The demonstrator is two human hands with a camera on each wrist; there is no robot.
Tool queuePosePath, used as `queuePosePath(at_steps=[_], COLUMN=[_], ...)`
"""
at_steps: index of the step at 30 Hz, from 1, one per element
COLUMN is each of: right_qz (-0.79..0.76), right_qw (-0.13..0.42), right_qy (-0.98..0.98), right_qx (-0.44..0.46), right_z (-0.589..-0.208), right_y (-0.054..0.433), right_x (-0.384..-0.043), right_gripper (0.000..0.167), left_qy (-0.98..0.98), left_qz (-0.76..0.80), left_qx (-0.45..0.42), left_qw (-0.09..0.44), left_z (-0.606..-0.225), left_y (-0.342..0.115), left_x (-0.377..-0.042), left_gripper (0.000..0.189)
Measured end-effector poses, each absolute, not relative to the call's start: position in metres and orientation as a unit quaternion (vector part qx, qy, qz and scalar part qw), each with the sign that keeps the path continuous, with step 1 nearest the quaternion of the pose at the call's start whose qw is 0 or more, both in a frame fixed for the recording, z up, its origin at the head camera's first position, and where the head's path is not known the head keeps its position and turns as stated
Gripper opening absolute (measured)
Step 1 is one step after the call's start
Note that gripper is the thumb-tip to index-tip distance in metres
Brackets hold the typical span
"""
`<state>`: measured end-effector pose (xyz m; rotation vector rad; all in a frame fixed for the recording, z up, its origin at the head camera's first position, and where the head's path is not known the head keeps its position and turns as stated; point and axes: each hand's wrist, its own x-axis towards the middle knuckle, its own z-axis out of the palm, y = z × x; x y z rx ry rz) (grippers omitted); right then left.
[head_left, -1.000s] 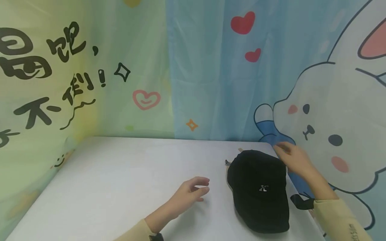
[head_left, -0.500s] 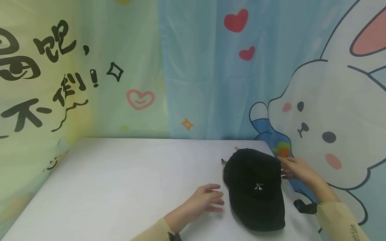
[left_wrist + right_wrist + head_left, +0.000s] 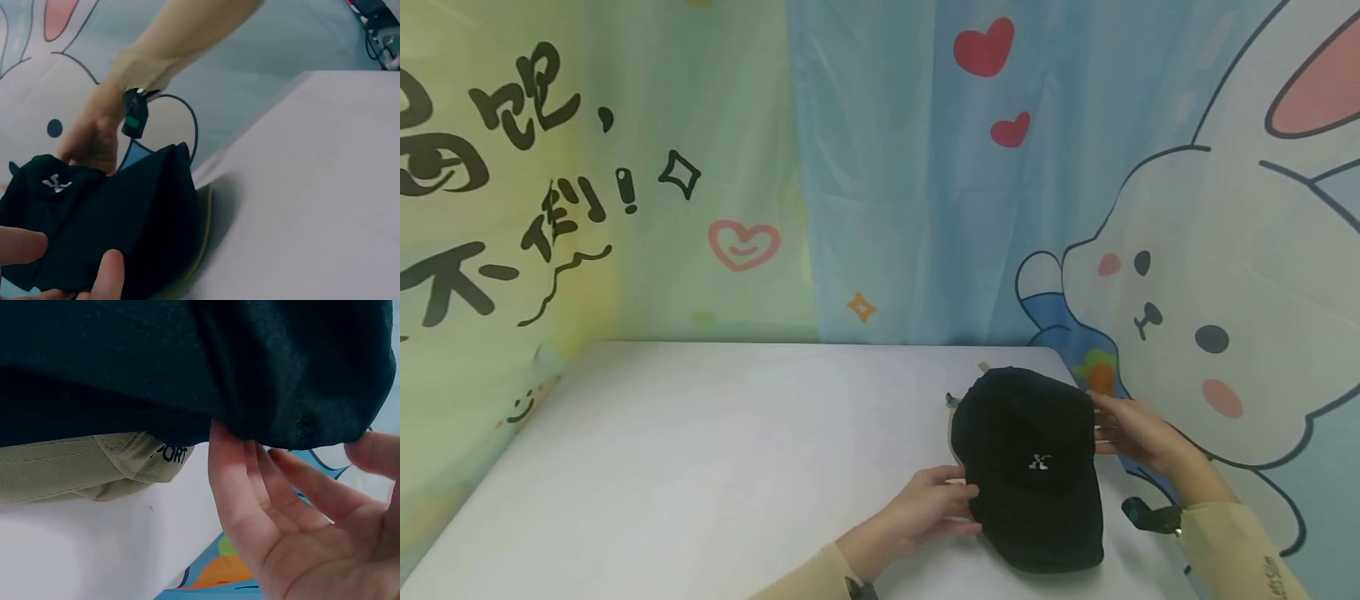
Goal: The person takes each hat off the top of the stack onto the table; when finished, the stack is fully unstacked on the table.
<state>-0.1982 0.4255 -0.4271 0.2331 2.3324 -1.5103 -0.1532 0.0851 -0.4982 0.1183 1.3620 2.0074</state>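
Note:
A black baseball cap [image 3: 1037, 475] with a small white emblem lies at the right of the white table, brim toward me. Under it shows a beige cap [image 3: 106, 469] with dark letters, mostly hidden. My left hand [image 3: 928, 508] is at the black cap's left side, its loosely extended fingertips [image 3: 109, 269] overlapping the dark fabric. On the far side, my right hand [image 3: 1138, 433] holds the black cap's edge. In the right wrist view, its thumb and fingers [image 3: 234, 481] meet that edge, with some fingertips tucked behind the fabric.
The white table [image 3: 737, 450] extends to the left of the caps. Its right edge runs close beside the caps and right arm. A printed curtain [image 3: 887, 167] hangs behind. A small metal piece [image 3: 952, 400] shows by the caps' left side.
My left hand has moved right to the black cap's side. My right hand has come down from above the table's back corner to the cap's right edge. The view has shifted slightly.

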Motion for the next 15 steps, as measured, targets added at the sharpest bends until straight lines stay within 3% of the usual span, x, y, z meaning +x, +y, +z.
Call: queuePosePath(at_steps=[7,15], right_qz=[-0.57,-0.582], right_qw=[0.169,0.166], right_qy=[0.801,0.793], right_qx=[0.077,0.071], right_z=[-0.421,-0.415], right_y=[0.426,0.423], right_x=[-0.195,-0.192], right_gripper=[0.08,0.074], left_qy=[0.605,0.655], left_qz=[0.74,0.726], left_qx=[0.067,0.072], left_qw=[0.285,0.194], left_z=[-0.495,-0.495], left_y=[0.091,0.097], left_x=[-0.147,-0.146], left_gripper=[0.05,0.037])
